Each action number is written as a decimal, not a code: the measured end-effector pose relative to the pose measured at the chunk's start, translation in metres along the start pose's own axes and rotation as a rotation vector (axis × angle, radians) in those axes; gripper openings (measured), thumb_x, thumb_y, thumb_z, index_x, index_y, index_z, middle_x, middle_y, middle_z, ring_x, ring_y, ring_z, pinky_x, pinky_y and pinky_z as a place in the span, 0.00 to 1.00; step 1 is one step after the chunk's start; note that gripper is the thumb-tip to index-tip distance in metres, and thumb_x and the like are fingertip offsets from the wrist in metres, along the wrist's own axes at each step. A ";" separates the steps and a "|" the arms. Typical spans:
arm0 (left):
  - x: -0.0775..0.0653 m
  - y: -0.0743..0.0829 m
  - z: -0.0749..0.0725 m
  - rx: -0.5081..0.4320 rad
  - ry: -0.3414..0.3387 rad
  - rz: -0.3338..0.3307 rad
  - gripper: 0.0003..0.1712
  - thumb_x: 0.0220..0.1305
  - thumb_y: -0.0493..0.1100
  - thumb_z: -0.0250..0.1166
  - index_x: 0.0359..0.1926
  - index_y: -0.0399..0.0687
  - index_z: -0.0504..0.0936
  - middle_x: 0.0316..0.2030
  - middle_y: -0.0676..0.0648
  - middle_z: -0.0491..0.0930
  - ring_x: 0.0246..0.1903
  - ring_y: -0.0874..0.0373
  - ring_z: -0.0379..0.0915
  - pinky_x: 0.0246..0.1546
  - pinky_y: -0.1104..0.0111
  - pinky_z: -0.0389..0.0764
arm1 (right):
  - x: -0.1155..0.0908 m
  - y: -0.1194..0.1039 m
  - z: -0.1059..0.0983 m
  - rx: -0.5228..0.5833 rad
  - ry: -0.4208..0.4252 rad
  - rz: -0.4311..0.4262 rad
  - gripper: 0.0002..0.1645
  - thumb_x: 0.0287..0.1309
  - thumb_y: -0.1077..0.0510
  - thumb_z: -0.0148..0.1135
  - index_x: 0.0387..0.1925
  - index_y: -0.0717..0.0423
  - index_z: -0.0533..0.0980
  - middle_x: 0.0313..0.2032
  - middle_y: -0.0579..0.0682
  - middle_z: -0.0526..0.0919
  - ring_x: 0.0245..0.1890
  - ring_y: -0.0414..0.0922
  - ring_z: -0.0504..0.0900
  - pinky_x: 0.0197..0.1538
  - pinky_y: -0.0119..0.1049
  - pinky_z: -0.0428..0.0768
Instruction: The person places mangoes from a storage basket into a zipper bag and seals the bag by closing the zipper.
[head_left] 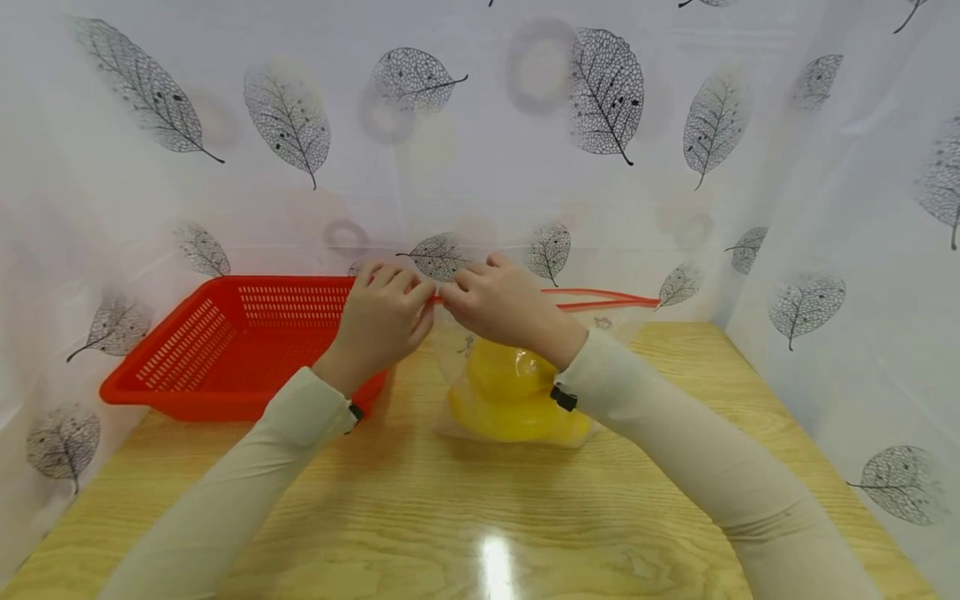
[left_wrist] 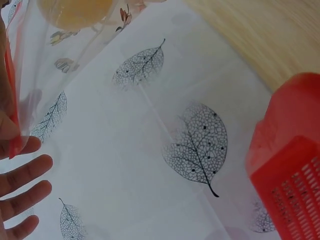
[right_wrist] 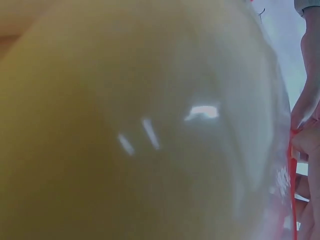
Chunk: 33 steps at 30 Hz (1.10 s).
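Note:
A clear bag [head_left: 454, 354] with a red zip strip [head_left: 600, 305] along its top stands upright on the table. Inside it is a large, smooth yellow rounded object [head_left: 498, 375], wider at its base, which fills much of the right wrist view. My left hand [head_left: 386, 308] pinches the left end of the strip; its other fingers [left_wrist: 27, 197] are spread in the left wrist view. Right beside it, my right hand [head_left: 498, 300] pinches the strip too. To the right of this hand, the strip's two red edges stand apart and meet at the far corner.
A red plastic basket [head_left: 210, 408] with slotted walls stands at the left, partly behind my left arm. The wood-grain table [head_left: 420, 517] reaches back to a white curtain [head_left: 480, 167] printed with dark leaves, which also hangs along both sides.

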<state>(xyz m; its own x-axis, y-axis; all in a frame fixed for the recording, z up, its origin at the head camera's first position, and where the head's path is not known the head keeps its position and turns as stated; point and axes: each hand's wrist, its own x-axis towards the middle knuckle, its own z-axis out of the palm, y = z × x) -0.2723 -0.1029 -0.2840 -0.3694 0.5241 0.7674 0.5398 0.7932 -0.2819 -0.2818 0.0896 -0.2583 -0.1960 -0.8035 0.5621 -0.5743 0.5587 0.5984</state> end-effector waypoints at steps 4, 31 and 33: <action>-0.001 0.002 0.004 0.008 0.043 -0.001 0.08 0.59 0.42 0.58 0.31 0.44 0.81 0.29 0.44 0.80 0.38 0.47 0.75 0.48 0.55 0.72 | 0.000 0.000 0.003 -0.013 0.013 0.003 0.09 0.62 0.52 0.55 0.30 0.51 0.77 0.19 0.46 0.78 0.19 0.44 0.75 0.26 0.35 0.71; -0.005 0.004 0.004 -0.009 0.060 0.005 0.07 0.60 0.41 0.58 0.27 0.45 0.78 0.29 0.44 0.74 0.34 0.46 0.69 0.44 0.55 0.70 | -0.011 0.003 0.000 0.017 -0.022 0.026 0.12 0.59 0.55 0.54 0.20 0.51 0.72 0.18 0.46 0.74 0.20 0.44 0.72 0.26 0.37 0.69; -0.005 0.004 0.004 -0.007 0.057 0.006 0.07 0.60 0.41 0.58 0.27 0.45 0.78 0.30 0.44 0.74 0.34 0.46 0.69 0.44 0.56 0.70 | -0.012 0.004 -0.002 0.017 -0.017 0.026 0.12 0.59 0.55 0.54 0.21 0.51 0.72 0.18 0.47 0.74 0.20 0.45 0.72 0.26 0.37 0.69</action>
<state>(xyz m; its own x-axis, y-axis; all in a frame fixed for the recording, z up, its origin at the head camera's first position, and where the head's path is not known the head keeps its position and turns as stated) -0.2712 -0.1011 -0.2914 -0.3229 0.5101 0.7972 0.5473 0.7878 -0.2824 -0.2804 0.1021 -0.2618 -0.2244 -0.7923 0.5673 -0.5824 0.5758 0.5738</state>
